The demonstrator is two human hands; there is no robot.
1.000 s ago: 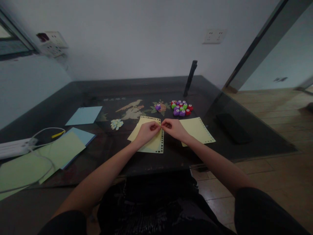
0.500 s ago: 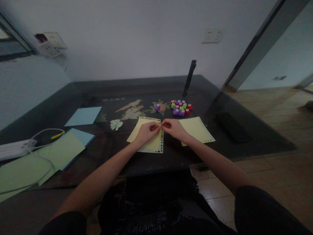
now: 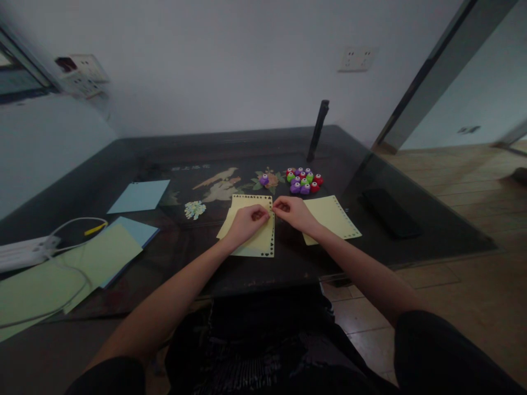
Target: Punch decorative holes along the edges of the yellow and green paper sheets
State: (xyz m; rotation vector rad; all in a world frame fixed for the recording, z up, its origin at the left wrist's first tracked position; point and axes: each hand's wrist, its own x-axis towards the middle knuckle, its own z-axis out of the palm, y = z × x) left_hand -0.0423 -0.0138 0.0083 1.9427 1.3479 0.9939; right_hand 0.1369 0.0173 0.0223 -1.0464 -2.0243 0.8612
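Note:
Two overlapping pale yellow paper sheets (image 3: 258, 246) lie on the dark table, with small punched shapes along the top and right edges. My left hand (image 3: 249, 220) rests over them, thumb and fingers pinched near the right edge. Facing it, my right hand (image 3: 293, 213) pinches at the upper right edge of the same sheets; its fingertips almost meet the left ones. The fingers partly hide the paper there. Beneath and beside my right wrist lies another yellow sheet (image 3: 333, 215), punched along its right edge.
Several red, green and purple craft punches (image 3: 303, 180) cluster behind my right hand; one purple punch (image 3: 264, 180) stands apart. Paper cutouts (image 3: 194, 209) form a pile at left. Farther left are blue sheets (image 3: 140, 196), green sheets (image 3: 102, 252) and a white power strip (image 3: 24, 252).
The top yellow sheet has shifted right and up, so its right edge lies closer over the punched edge of the sheet below. Both hands stay nearly in place, still pinched.

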